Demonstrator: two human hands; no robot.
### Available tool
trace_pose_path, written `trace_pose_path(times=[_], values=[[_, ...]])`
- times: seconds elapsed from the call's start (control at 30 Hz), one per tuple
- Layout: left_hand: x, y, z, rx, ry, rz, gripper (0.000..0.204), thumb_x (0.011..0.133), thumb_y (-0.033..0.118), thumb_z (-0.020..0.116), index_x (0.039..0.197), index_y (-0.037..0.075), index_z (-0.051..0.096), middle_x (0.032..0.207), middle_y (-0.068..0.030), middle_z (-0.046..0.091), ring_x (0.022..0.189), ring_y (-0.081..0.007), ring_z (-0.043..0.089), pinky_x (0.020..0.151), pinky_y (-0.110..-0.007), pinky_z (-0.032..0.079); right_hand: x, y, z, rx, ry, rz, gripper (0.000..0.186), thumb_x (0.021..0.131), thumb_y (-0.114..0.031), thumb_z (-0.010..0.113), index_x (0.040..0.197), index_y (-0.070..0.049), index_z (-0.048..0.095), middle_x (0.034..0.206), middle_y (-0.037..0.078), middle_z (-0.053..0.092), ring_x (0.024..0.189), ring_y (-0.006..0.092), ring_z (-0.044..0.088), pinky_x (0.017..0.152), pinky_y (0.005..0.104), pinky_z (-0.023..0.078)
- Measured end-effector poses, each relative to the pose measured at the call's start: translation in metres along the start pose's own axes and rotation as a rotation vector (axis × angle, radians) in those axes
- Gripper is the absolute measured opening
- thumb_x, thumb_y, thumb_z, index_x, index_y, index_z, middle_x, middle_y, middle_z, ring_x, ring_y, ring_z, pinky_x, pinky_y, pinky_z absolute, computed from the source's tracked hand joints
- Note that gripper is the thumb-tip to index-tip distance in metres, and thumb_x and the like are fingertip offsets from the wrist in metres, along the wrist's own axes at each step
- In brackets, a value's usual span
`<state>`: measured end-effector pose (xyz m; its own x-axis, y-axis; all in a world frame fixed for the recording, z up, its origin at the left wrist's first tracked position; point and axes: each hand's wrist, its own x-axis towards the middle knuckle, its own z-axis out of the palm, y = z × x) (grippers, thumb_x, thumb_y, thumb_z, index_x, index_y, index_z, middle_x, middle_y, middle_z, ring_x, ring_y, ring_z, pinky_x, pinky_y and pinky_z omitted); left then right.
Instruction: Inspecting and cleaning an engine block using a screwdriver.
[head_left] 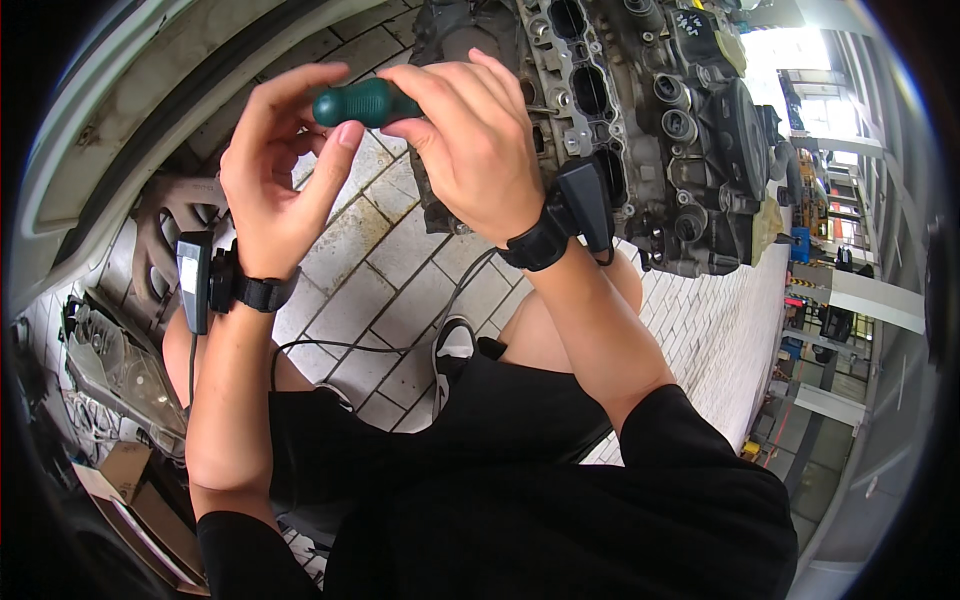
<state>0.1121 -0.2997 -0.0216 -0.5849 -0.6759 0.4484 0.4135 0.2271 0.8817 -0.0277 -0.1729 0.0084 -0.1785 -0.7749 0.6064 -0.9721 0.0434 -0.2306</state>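
Up at the top centre, a dark green handle with a rounded end and ridges (pixel 352 103), like a screwdriver's, lies level between my hands. My right hand (pixel 470 140) is closed around its right part, and those fingers hide whatever extends from it. My left hand (pixel 285 160) curves about the rounded left end with thumb and fingers apart; its thumb tip is just below the handle, and I cannot tell whether it touches. Just right of my right hand stands a greasy metal engine (pixel 640 130) with a row of dark oval ports.
A pale body panel edge (pixel 120 90) curves along the upper left. Below it are a brown metal part (pixel 165 215), a clear lamp housing (pixel 115 355) and an opened cardboard box (pixel 140 510). A black cable (pixel 375 348) crosses above the tiled floor (pixel 340 250) between my wrist devices.
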Motion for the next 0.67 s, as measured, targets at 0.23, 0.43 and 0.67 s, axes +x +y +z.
trace_pose_path(times=[0.23,0.43,0.67], values=[[-0.001,-0.004,-0.012,-0.021,-0.049,-0.268,0.027,0.090,0.009,0.081,0.109,-0.002,0.065,0.087,-0.0021,0.068,0.076,-0.0046,0.060,0.063,-0.020,0.047,0.005,-0.006,-0.003,0.070,0.045,0.006,0.037,0.083,-0.017,0.078,0.118,-0.011,0.067,0.100,0.007,0.066,0.098,0.0297,0.065,0.098,0.0461,0.048],[-0.003,-0.004,-0.011,0.028,-0.077,-0.191,0.027,0.090,0.008,0.081,0.110,-0.003,0.065,0.089,-0.0023,0.068,0.077,-0.0059,0.061,0.068,-0.021,0.049,0.003,0.000,-0.003,0.085,0.029,-0.023,0.035,0.082,-0.014,0.078,0.114,-0.009,0.066,0.099,0.008,0.066,0.096,0.0316,0.065,0.088,0.0428,0.052],[-0.003,-0.005,-0.012,0.021,-0.109,-0.165,0.037,0.095,0.003,0.072,0.130,-0.001,0.060,0.112,-0.0071,0.069,0.095,-0.0115,0.065,0.078,-0.023,0.054,0.001,-0.001,-0.001,0.067,0.014,0.014,0.039,0.082,-0.015,0.078,0.119,-0.010,0.067,0.101,0.011,0.067,0.099,0.0337,0.064,0.097,0.0458,0.049]])
